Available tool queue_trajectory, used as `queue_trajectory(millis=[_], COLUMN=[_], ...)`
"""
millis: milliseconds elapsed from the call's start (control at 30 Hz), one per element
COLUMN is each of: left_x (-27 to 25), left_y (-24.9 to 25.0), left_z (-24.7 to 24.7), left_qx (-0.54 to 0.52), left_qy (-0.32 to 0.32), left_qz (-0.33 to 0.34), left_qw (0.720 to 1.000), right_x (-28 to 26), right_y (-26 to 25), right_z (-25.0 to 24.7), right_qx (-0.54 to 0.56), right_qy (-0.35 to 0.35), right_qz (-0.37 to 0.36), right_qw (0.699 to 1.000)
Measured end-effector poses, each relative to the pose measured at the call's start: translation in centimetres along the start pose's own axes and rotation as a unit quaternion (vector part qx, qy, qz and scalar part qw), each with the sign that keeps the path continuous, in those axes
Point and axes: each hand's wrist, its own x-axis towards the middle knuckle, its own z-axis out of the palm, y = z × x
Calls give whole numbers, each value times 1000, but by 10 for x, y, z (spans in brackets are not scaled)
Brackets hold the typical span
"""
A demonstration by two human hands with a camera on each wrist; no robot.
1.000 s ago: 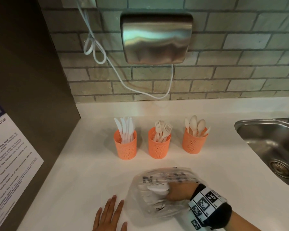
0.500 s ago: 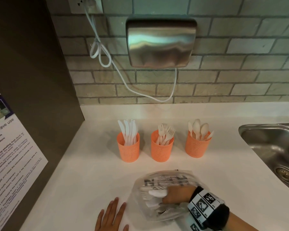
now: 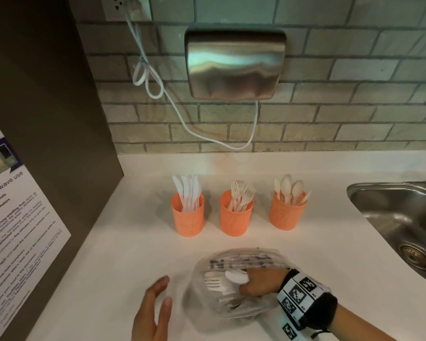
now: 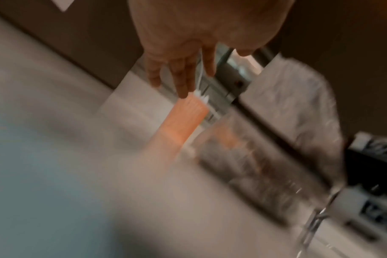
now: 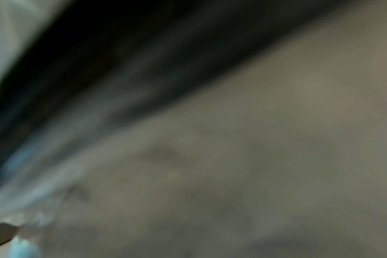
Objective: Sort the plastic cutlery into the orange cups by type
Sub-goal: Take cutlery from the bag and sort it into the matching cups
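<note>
— Cutlery of white plastic (image 3: 221, 286) lies loose inside a clear crinkled plastic bag (image 3: 234, 262) on the white counter (image 3: 123, 247), near its front edge. Where are the cups?

— Three orange mesh cups stand in a row behind the bag, well apart from it: the left orange cup (image 3: 188, 219) holds white knives, the middle orange cup (image 3: 236, 219) white forks, the right orange cup (image 3: 287, 214) white spoons.

— And the right hand (image 3: 261, 283)?

— Reaching inside the bag, fingers curled round a bundle of the cutlery; a fork head and a rounded white end stick out past the knuckles. That grip is clamped on the cutlery. A black wrist band with square black-and-white markers (image 3: 303, 301) sits behind it.

— The left hand (image 3: 153, 313)?

— Just beside the bag's left edge, fingers straight and spread apart, holding nothing. Whether it touches the bag I cannot tell. The right wrist view is only blur.

— Anything else?

— A steel sink (image 3: 401, 225) at the right, a steel wall-mounted box (image 3: 235, 64) on the brick tiles with a white cable (image 3: 158, 92) looping to an outlet
</note>
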Motion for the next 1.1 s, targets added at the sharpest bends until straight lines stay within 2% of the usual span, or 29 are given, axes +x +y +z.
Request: queue_trajectory(millis=[67,133,200,267,367,433,667,800,933,1100], left_x=[15,18,17,14,20,29,42,40,49,42], left_y=[31,46,56,59,61,65,78,79,78,74], left_z=[-7,-4,5,16,20,21,26,23,22,21], left_qx=[-72,-71,-27,23,95,91,121,125,127,143], left_qy=[41,13,-40,-79,-130,-156,-173,-194,-190,-229], left_qz=[48,97,114,82,-6,-41,-85,-106,-123,-155], left_qw=[995,993,992,993,987,983,974,967,966,950], right_x=[1,4,2,2,5,0,-7,-16,-15,-27], right_y=[-1,0,-1,-1,2,1,0,-2,6,6], right_z=[0,0,2,4,6,4,13,18,11,6], right_qx=[9,7,7,-3,-20,-51,-101,-112,-72,-59], right_qy=[-8,-9,-10,3,1,4,67,77,122,162], right_qz=[4,7,-1,-8,-36,-43,-71,-86,-112,-159], right_qw=[1000,1000,1000,1000,999,998,990,987,984,972])
